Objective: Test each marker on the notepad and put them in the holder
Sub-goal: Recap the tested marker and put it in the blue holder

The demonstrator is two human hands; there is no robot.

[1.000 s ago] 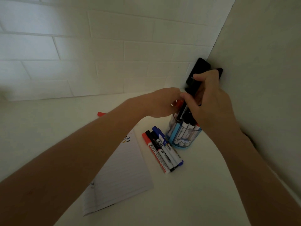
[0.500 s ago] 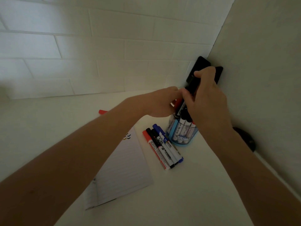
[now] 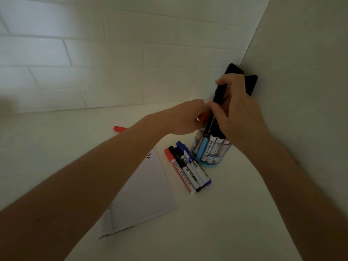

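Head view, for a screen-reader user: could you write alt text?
The right hand grips a black marker, its lower end at the clear blue-based marker holder; the left hand is beside it. Red, black and blue markers lie between holder and white lined notepad.

A white table (image 3: 216, 223) fills the lower part of the view, dim and matte. Behind it rises a brick wall (image 3: 113, 63), white, laid in staggered courses with thin grey joints; a brighter patch of light falls on its upper left. On the right a plain wall (image 3: 301, 72) meets it in a corner that slants up and to the right. In that corner sit two flat black pieces with rounded corners: the left slab (image 3: 234, 69) against the brick wall, the right slab (image 3: 251, 83) just beside it against the plain wall. Both show only in part, and what they are cannot be told.
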